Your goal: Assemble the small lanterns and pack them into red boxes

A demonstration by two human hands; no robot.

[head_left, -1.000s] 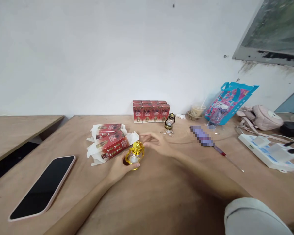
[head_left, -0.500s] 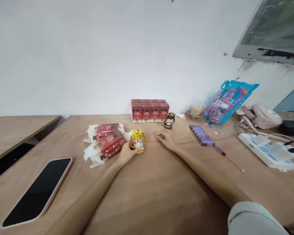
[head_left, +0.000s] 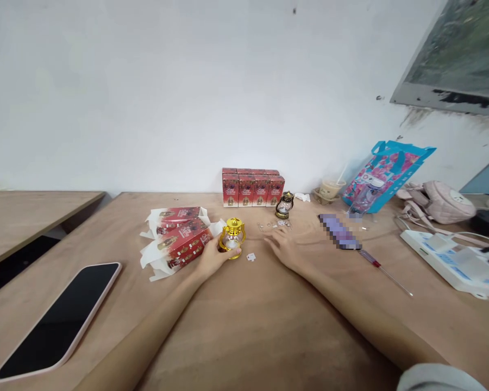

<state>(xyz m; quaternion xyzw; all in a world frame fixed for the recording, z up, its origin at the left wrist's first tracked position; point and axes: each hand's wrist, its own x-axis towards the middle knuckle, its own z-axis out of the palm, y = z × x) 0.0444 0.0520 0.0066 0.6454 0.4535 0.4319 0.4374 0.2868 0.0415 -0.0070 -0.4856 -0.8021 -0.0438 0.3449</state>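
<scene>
My left hand (head_left: 213,257) is closed around the lower side of a small gold lantern (head_left: 232,238) with a clear body, which stands upright on the table. My right hand (head_left: 283,248) lies palm down to the right of it, fingers stretched out and holding nothing I can see. Between the two hands lies a small white cut-out piece (head_left: 251,257). Several tiny pieces (head_left: 274,224) are scattered just beyond my right fingertips. Behind them a dark bronze lantern (head_left: 284,205) stands upright.
Red boxes (head_left: 253,190) stand in rows by the wall. Opened red boxes (head_left: 183,239) lie left of my left hand. A phone (head_left: 61,320) is at the left front. To the right are a screwdriver (head_left: 385,272), a power strip (head_left: 448,263), a drink cup (head_left: 330,188) and a blue bag (head_left: 387,174).
The small white piece now shows on the table between my hands. My right hand has drawn back slightly towards me, uncovering the tiny pieces. My left hand still holds the gold lantern.
</scene>
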